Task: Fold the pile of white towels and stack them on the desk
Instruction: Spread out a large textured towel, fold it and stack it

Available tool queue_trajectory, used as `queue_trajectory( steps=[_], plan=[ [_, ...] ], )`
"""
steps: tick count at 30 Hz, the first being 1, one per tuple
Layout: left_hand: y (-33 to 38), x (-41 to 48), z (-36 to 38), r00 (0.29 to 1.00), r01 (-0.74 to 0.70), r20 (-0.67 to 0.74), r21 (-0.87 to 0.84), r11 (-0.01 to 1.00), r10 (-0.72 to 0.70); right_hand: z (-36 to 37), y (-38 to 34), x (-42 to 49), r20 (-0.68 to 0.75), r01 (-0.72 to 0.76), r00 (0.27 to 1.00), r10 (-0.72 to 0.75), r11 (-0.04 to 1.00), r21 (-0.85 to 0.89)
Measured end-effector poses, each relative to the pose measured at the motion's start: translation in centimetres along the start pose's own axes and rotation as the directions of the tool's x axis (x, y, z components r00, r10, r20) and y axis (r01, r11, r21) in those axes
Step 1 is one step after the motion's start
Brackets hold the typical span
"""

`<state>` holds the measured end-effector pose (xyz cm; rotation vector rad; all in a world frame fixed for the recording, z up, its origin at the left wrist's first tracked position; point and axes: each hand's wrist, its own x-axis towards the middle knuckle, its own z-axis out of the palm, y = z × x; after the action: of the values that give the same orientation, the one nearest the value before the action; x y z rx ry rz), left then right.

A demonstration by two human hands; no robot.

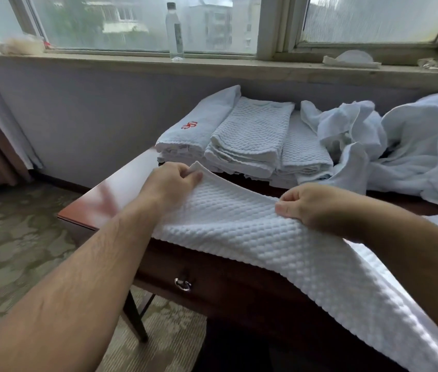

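Note:
A white waffle-textured towel (252,232) lies across the front of the dark wooden desk (121,189) and hangs over its near edge at the right. My left hand (171,181) pinches the towel's far left corner, lifted slightly off the desk. My right hand (306,204) grips the far edge further right. Behind them stand stacks of folded white towels (250,138), the leftmost with a red flower emblem (189,125). A crumpled pile of unfolded white towels (373,140) fills the desk's right side.
A clear water bottle (175,30) stands on the window sill (132,61), with crumpled tissue (352,59) further right. The desk has a drawer with a metal pull (183,284). Patterned carpet (19,237) spreads to the left, with a curtain at the far left.

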<state>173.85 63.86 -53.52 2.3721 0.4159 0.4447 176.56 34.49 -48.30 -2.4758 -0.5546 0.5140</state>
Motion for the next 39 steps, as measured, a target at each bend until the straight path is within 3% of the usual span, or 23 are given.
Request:
queue_trajectory(
  steps=[3,8,13,16,18,20,23,26,32,36,39],
  plan=[
    [0.0,1.0,-0.3,0.997,0.027,-0.076,0.105,0.994,-0.019,-0.6,-1.2,2.2,-0.051,0.074,0.995,-0.091,0.960,-0.271],
    [-0.8,2.0,1.1,0.991,0.123,-0.090,0.295,0.948,-0.101,1.1,-0.2,6.0,-0.136,0.066,0.982,-0.130,0.915,-0.397],
    [-1.6,1.5,2.7,0.983,0.175,-0.129,0.438,0.882,-0.132,3.2,2.2,7.8,-0.210,0.028,0.973,-0.093,0.956,-0.293],
    [-0.5,0.8,3.3,0.978,0.070,-0.202,0.538,0.840,0.047,3.1,2.9,7.7,-0.227,0.042,0.969,-0.101,0.967,-0.252],
    [1.4,0.3,4.3,0.964,-0.178,-0.097,0.454,0.873,0.246,2.8,2.9,7.1,-0.231,0.053,0.967,-0.108,0.971,-0.235],
    [3.4,-0.4,5.8,0.922,-0.387,0.134,0.276,0.880,0.364,2.5,3.1,6.1,-0.246,0.048,0.964,-0.101,0.976,-0.213],
    [4.3,-1.3,8.3,0.874,-0.410,0.376,0.227,0.883,0.309,2.2,3.9,3.7,-0.256,0.015,0.965,-0.052,0.989,-0.146],
    [4.0,-1.6,9.0,0.885,-0.405,0.361,0.287,0.868,0.293,2.0,5.2,0.4,-0.247,-0.006,0.969,-0.032,0.988,-0.151],
    [6.2,-2.0,8.4,0.879,-0.419,0.348,0.240,0.876,0.326,0.1,10.4,-6.4,-0.209,-0.112,0.975,0.068,0.972,-0.208],
    [11.3,-3.6,10.1,0.761,-0.522,0.462,0.020,0.853,0.455,-0.9,11.5,-6.3,-0.231,-0.089,0.972,0.049,0.983,-0.164],
    [14.0,-4.5,11.8,0.669,-0.609,0.555,0.029,0.793,0.494,-1.5,11.2,-5.3,-0.310,-0.054,0.950,0.017,0.993,-0.109]
  ],
)
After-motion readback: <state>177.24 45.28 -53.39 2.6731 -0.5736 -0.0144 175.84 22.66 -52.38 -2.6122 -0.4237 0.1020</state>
